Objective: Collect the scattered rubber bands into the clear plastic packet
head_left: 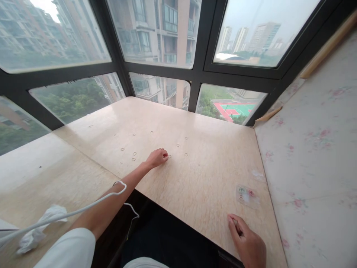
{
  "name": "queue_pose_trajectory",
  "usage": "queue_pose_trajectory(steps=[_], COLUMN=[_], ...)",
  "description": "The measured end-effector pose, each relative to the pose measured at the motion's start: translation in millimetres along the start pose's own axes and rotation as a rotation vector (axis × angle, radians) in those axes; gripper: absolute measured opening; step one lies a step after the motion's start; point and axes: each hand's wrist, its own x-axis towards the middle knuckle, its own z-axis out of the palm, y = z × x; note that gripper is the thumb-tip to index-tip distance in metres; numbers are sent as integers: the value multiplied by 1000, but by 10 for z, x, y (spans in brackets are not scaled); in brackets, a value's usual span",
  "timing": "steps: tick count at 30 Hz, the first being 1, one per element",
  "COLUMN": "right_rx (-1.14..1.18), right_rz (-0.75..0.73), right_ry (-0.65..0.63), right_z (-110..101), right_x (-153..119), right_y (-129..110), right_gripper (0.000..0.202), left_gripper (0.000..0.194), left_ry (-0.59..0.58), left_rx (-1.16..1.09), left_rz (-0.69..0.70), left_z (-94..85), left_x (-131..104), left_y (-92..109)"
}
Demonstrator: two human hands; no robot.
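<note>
My left hand [157,158] reaches out over the marble-patterned sill, thumb and fingers pinched at the edge of a small thin ring [169,156]. More such rings lie spread flat about it: one ring [134,159] to its left, another ring [152,132] farther back, and a ring [186,154] to its right, among several others. Near the front edge, my right hand [248,240] rests curled, thumb against the bent forefinger; whatever its fingers may hold is hidden.
A clear plastic packet [247,196] with small colored items lies by the floral wall [312,167]. At left are crumpled tissue [46,225] and a white cable [92,204] crossing my left arm. Dark-framed windows [198,74] border the sill [212,175].
</note>
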Motion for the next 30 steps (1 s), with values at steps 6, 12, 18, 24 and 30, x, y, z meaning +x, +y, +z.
queue_pose_trajectory(steps=[6,12,18,24,30], right_rx=[39,93,131,190,221], right_rz=[-9,4,4,36,63], right_ry=[16,-2,-13,-30,-40], right_z=[-31,-71,-79,-103,-124], right_x=[21,44,46,49,62], right_y=[-18,-45,-40,-49,-62], right_gripper=[57,58,50,47,45], left_gripper=[13,16,9,8,9], left_ry=[-68,-138,-242,-258,-177], left_rx=[52,92,150,145,-4], left_rz=[46,89,67,50,101], left_z=[-95,-149,-189,-195,-87], left_x=[109,199,292,291,249], left_y=[6,114,184,223,486])
